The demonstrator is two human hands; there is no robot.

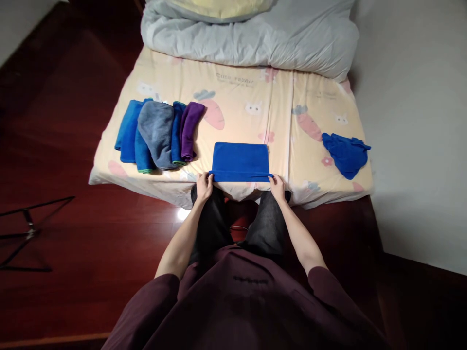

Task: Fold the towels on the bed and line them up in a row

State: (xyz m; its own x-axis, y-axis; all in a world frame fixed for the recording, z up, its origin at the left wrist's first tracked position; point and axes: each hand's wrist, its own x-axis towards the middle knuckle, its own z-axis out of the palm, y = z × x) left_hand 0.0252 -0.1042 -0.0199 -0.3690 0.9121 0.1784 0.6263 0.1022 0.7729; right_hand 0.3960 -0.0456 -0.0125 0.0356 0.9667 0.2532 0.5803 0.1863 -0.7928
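Note:
A blue towel lies flat as a rectangle at the bed's front edge, its near edge turned over into a narrow strip. My left hand pinches the left end of that strip, and my right hand pinches the right end. Left of it sits a row of rolled or folded towels: several blue ones, a grey one and a purple one. Over on the right, another blue cloth rests crumpled in a heap.
The bed has a cream sheet printed with carrots and rabbits. A grey quilt and a yellow pillow lie at its far end. A white wall stands on the right. Black stand legs rest on the red-brown floor at left.

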